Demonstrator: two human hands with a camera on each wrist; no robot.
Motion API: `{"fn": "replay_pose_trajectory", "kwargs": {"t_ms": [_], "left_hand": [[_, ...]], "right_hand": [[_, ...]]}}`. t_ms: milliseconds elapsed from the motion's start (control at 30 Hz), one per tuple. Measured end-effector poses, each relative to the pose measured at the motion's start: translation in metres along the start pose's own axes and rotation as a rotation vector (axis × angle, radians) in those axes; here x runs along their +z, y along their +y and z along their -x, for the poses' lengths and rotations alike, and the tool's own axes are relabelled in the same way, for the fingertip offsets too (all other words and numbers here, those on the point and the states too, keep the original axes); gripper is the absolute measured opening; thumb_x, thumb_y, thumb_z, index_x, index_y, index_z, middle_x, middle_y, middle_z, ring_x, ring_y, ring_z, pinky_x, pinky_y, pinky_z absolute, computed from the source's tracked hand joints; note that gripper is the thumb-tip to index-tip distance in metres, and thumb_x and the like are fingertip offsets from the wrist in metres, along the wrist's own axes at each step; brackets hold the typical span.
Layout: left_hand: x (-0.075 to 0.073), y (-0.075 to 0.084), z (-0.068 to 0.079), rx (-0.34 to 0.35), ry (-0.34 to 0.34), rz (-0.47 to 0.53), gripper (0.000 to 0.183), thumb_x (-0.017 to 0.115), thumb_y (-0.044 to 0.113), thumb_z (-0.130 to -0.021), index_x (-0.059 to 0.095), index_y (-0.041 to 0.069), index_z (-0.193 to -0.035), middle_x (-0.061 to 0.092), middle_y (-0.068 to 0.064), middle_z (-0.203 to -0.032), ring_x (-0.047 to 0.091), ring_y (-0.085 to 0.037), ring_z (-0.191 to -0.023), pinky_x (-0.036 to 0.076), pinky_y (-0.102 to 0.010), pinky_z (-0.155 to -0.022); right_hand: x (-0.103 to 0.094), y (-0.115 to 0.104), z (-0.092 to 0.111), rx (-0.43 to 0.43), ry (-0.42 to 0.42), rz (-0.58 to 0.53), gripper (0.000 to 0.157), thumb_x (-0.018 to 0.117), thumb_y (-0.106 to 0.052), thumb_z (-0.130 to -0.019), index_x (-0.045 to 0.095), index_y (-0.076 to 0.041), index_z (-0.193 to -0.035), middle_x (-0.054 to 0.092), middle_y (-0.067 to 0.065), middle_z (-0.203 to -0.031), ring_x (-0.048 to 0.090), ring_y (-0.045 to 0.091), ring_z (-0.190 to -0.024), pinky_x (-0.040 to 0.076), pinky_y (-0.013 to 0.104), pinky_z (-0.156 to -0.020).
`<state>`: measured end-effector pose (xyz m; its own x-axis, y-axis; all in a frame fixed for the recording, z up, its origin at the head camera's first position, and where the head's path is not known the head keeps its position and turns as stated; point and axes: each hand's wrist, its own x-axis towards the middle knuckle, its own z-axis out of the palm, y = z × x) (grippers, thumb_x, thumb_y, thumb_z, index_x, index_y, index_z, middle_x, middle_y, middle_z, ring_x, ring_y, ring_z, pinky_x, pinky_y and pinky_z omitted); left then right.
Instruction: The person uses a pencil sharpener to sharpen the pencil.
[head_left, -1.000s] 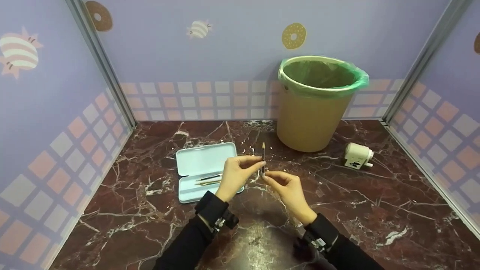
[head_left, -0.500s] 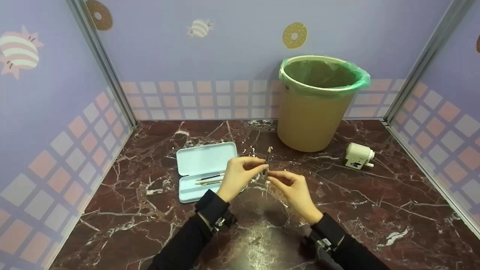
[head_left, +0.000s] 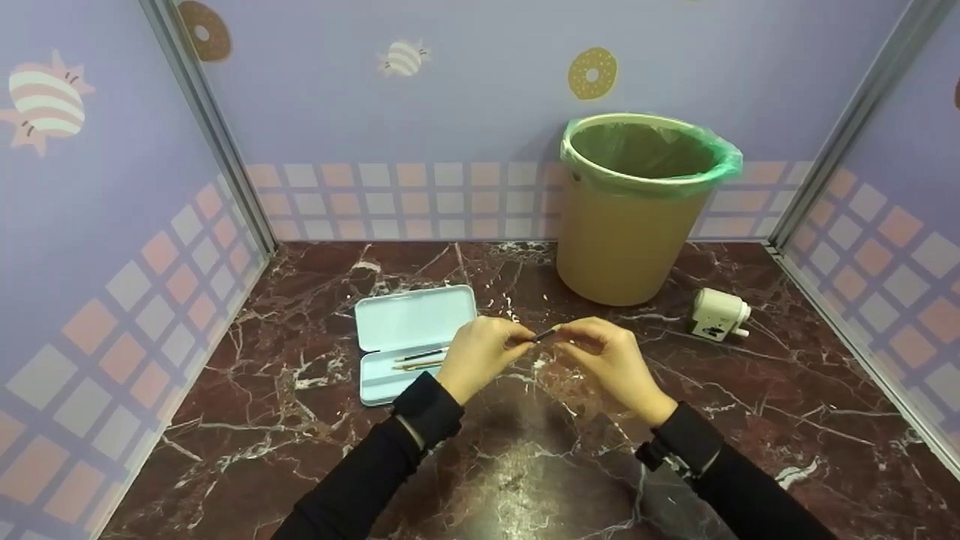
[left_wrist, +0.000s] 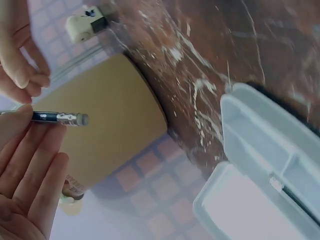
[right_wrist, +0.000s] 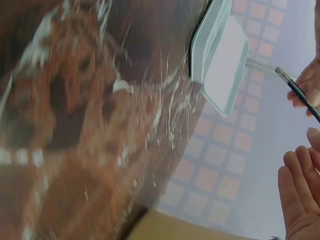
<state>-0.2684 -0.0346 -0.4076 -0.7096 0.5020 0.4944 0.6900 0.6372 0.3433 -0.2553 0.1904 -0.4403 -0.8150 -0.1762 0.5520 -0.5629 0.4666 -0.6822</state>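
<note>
My left hand point(head_left: 480, 352) pinches a dark pencil point(head_left: 546, 334) between thumb and fingers. The pencil slants up to the right in the head view, its pale sharpened tip beside my right hand's fingertips. Its metal ferrule and grey eraser point(left_wrist: 82, 119) stick out past the left fingers in the left wrist view. My right hand point(head_left: 615, 360) is raised at the tip end, thumb and forefinger apart. In the right wrist view its fingers point(right_wrist: 295, 185) are extended just below the pencil. An open light-blue pencil case point(head_left: 415, 319) with several pencils lies behind the left hand, which partly covers it.
A tan bin point(head_left: 626, 240) with a green liner stands at the back right. To its right is a cream crank pencil sharpener point(head_left: 718, 315). White bits point(head_left: 510, 304) are scattered on the dark marble tabletop point(head_left: 300, 457). Patterned walls close the back and sides.
The pencil has turned from upright to a low slant, tip toward the right. My right hand has left the pencil's lower end and moved up and right to the tip end.
</note>
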Motion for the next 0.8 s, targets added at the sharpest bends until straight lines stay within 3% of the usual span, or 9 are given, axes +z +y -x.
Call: {"fn": "replay_pose_trajectory", "kwargs": {"t_ms": [233,433,567,800], "left_hand": [[0.005,0.001,0.001,0.156,0.027,-0.282,0.006,0.076,0.02,-0.089,0.079,0.015,-0.091,0.079,0.0,-0.083,0.073,-0.017,-0.07,0.058,-0.033,-0.063],[0.01,0.004,0.002,0.272,0.079,-0.469,0.015,0.073,0.02,-0.09,0.069,0.015,-0.076,0.073,0.004,-0.071,0.067,-0.014,-0.059,0.051,-0.028,-0.052],[0.012,0.006,0.002,0.308,0.096,-0.507,0.017,0.072,0.019,-0.089,0.068,0.016,-0.073,0.071,0.005,-0.069,0.065,-0.012,-0.058,0.05,-0.026,-0.05],[0.014,0.007,0.003,0.294,0.078,-0.503,0.015,0.071,0.022,-0.091,0.071,0.017,-0.077,0.072,0.006,-0.071,0.067,-0.011,-0.06,0.052,-0.025,-0.053]], "right_hand": [[-0.009,-0.003,-0.002,-0.291,-0.035,0.313,0.034,0.083,0.004,-0.078,0.077,-0.004,-0.11,0.075,0.007,-0.106,0.074,0.021,-0.093,0.062,0.032,-0.078],[-0.01,-0.004,-0.002,-0.514,-0.048,0.545,0.027,0.084,-0.009,-0.081,0.078,-0.007,-0.107,0.075,0.005,-0.102,0.073,0.018,-0.09,0.061,0.03,-0.076],[-0.01,-0.005,-0.002,-0.586,-0.061,0.602,0.022,0.082,-0.012,-0.083,0.078,-0.008,-0.105,0.074,0.004,-0.099,0.072,0.018,-0.089,0.06,0.029,-0.075],[-0.009,-0.005,-0.003,-0.622,-0.052,0.615,0.022,0.082,-0.013,-0.081,0.078,-0.008,-0.102,0.074,0.004,-0.097,0.072,0.018,-0.088,0.061,0.029,-0.075]]}}
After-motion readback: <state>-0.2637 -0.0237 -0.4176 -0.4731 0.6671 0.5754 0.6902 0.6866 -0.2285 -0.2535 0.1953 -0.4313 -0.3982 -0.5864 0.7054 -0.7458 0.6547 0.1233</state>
